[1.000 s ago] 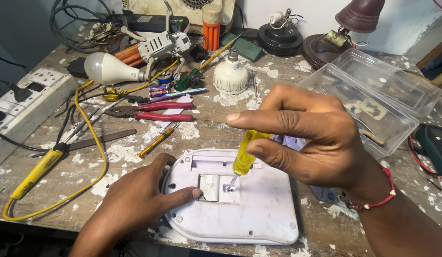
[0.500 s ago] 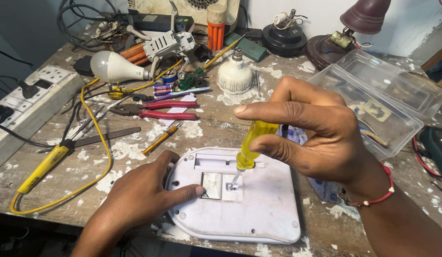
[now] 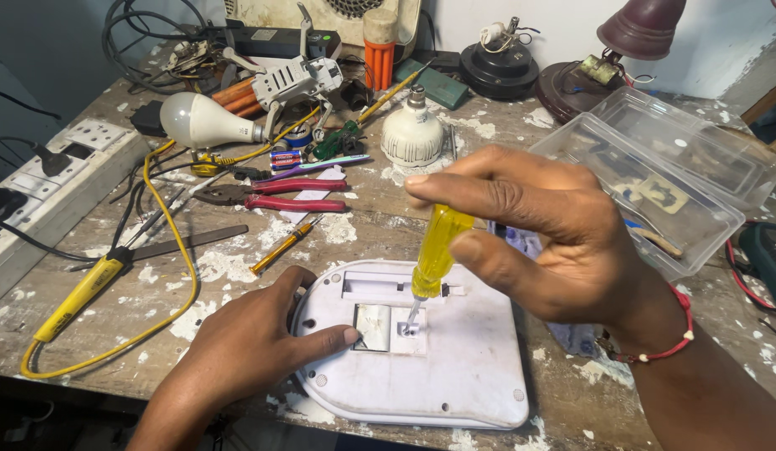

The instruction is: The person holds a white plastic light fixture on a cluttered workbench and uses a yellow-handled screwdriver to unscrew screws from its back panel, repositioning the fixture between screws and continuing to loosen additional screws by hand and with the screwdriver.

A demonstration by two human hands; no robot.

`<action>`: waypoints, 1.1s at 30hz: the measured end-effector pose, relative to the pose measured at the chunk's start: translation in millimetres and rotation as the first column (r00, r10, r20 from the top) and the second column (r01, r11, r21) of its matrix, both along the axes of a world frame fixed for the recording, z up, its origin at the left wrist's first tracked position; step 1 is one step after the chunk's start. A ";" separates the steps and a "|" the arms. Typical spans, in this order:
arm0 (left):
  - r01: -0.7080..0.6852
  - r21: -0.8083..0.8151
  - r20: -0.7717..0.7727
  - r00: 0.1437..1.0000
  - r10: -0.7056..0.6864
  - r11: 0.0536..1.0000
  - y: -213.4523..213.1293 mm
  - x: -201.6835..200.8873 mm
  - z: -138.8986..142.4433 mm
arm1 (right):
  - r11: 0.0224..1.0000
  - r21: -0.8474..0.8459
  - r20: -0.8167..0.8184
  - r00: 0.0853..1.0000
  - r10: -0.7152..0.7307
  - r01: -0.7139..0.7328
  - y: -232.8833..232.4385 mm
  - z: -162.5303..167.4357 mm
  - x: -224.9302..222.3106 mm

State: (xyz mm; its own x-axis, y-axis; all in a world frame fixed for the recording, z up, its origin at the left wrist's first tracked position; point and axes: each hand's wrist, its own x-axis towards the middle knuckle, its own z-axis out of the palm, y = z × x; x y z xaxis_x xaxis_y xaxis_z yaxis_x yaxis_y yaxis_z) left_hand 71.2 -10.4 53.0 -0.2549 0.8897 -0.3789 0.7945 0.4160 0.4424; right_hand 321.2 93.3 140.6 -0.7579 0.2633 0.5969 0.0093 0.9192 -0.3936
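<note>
At lower centre of the frame a white casing point(image 3: 455, 367) lies flat on the counter point(image 3: 380, 225). The left hand point(image 3: 246, 342) presses its left edge, thumb by the open recess. The right hand point(image 3: 563, 234) grips a yellow screwdriver point(image 3: 436, 250) (upright, tip in the recess). 1 pair of red pliers point(image 3: 275, 194) lies upper left.

Two hands: left hand point(image 3: 246, 351), right hand point(image 3: 563, 242). One yellow screwdriver point(image 3: 434, 255) in the right hand. One white casing point(image 3: 455, 367) under both. Two bulbs point(image 3: 200, 121) beyond the hands.
</note>
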 end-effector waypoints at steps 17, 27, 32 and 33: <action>-0.012 0.020 0.000 1.000 0.012 1.000 -0.6 0.2 -1.2 | 0.994 -0.082 -0.097 0.993 0.068 -0.076 -4.2 -11.4 -1.3; -0.016 -0.005 -0.006 1.000 0.016 1.000 0.9 1.6 -1.2 | 0.995 -0.019 -0.067 0.993 0.098 -0.099 -7.6 -9.9 -4.7; -0.015 0.015 0.004 1.000 0.015 1.000 1.1 1.7 -2.3 | 0.963 -0.201 -0.127 0.979 0.158 -0.181 -8.0 -15.2 -2.7; -0.015 0.011 -0.001 1.000 0.015 1.000 1.1 1.2 -2.2 | 0.943 -0.257 -0.162 0.972 0.173 -0.211 -7.4 -16.8 -3.3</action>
State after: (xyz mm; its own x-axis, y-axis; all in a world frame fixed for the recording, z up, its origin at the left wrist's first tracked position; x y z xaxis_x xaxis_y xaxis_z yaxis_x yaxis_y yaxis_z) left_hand 72.4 -9.3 50.8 -0.2684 0.8899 -0.3688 0.7890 0.4227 0.4459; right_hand 317.9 85.9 123.7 -0.7273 0.2867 0.6236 -0.2270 0.7570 -0.6127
